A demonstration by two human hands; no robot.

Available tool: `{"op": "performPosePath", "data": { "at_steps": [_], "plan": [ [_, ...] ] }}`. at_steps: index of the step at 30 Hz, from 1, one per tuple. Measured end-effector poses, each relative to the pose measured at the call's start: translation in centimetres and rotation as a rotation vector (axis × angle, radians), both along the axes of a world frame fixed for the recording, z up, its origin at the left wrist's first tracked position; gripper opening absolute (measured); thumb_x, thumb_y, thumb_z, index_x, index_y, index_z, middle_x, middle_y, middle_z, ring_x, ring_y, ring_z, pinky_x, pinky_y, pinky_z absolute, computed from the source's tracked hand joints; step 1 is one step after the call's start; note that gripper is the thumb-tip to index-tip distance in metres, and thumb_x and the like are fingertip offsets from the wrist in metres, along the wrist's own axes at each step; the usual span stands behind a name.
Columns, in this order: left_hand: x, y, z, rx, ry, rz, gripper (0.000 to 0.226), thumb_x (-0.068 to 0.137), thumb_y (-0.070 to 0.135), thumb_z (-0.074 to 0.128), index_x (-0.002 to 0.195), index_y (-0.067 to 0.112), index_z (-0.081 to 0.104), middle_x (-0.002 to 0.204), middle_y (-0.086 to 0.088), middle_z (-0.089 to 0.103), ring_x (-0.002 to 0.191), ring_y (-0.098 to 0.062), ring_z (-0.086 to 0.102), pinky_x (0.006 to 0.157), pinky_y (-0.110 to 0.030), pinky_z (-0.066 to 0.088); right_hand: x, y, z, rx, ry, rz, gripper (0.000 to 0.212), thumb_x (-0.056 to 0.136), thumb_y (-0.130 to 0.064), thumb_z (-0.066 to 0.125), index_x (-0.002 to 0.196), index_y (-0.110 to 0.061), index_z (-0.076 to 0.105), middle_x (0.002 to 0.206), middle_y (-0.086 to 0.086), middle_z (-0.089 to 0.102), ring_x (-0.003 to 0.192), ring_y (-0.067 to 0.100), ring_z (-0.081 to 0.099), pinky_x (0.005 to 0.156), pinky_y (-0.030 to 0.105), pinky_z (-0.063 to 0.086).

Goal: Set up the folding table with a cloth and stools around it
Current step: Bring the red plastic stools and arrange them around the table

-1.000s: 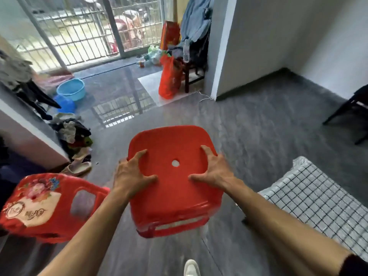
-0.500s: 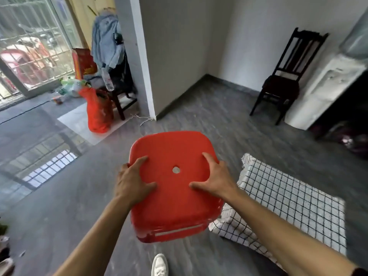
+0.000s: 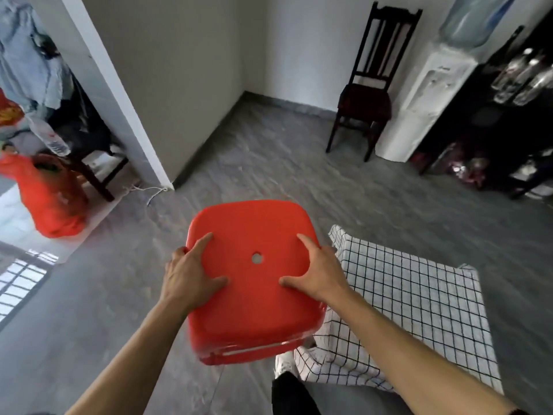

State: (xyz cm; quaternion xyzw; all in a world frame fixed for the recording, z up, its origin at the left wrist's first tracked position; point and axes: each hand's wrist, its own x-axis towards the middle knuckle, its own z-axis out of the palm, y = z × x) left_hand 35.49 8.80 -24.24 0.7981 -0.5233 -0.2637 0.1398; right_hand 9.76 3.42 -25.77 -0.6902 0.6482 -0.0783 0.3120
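Both hands hold a red stool point(image 3: 254, 283) up off the gray floor point(image 3: 269, 163), in the middle of the view. The left hand point(image 3: 191, 274) grips its 9 o'clock edge, and the right hand point(image 3: 317, 271) grips its 3 o'clock edge. At 4 o'clock, just beside the stool, is the table under a checked cloth point(image 3: 413, 304). A dark chair point(image 3: 368, 94) stands far off at 1 o'clock.

view: swung rightward, barred window and second red stool lost from sight, dark chair point(image 3: 366, 97) and water dispenser point(image 3: 425, 94) brought in | red stool point(image 3: 254, 283): carried across to the checked-cloth desk point(image 3: 419, 298), its right edge now overlapping the cloth's left side
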Motion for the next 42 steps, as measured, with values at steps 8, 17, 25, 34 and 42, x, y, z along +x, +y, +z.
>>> {"op": "performPosePath", "data": {
  "at_steps": [8,17,25,34,42],
  "plan": [
    [-1.6,-10.5,-4.8,0.041,-0.004,-0.007,0.100,0.060,0.044,0.085,0.145,0.046,0.032,0.130,-0.017,0.043,0.111,-0.039,0.052,0.100,-0.044,0.043,-1.1,-10.4,-4.9,0.061,-0.004,-0.028,0.117,0.048,-0.065,0.082,0.146,-0.043,0.023,0.144,0.011,0.036,0.134,0.029,0.037,0.111,0.045,0.036],
    [-2.1,-18.6,-17.4,0.098,0.124,-0.018,0.099,0.056,0.041,0.085,0.137,0.052,0.029,0.132,-0.016,0.037,0.110,-0.038,0.050,0.096,-0.050,0.047,-1.3,-17.2,-15.3,0.096,0.069,-0.087,0.114,0.054,-0.054,0.087,0.148,-0.043,0.023,0.148,0.010,0.028,0.133,0.029,0.038,0.112,0.041,0.034],
    [-3.0,-21.8,-30.8,0.139,0.169,-0.028,0.099,0.056,0.041,0.085,0.136,0.055,0.028,0.135,-0.016,0.034,0.118,-0.037,0.046,0.098,-0.052,0.046,-2.0,-19.8,-27.2,0.152,0.127,-0.146,0.112,0.056,-0.051,0.087,0.147,-0.046,0.022,0.138,0.009,0.038,0.125,0.027,0.045,0.105,0.038,0.039],
    [-5.6,-23.8,-39.2,0.164,0.149,-0.084,0.100,0.060,0.038,0.085,0.139,0.054,0.027,0.139,-0.014,0.032,0.121,-0.037,0.044,0.100,-0.048,0.044,-4.4,-20.5,-36.1,0.204,0.123,-0.238,0.112,0.056,-0.048,0.089,0.144,-0.052,0.021,0.137,0.009,0.041,0.124,0.025,0.045,0.105,0.044,0.042],
    [-7.4,-24.5,-41.5,0.187,0.132,-0.122,0.098,0.066,0.033,0.082,0.144,0.047,0.025,0.147,-0.017,0.024,0.128,-0.038,0.035,0.105,-0.050,0.040,-5.9,-21.1,-39.0,0.226,0.078,-0.280,0.111,0.058,-0.047,0.089,0.144,-0.052,0.019,0.140,0.008,0.037,0.127,0.025,0.042,0.107,0.044,0.040]
  ]
}}
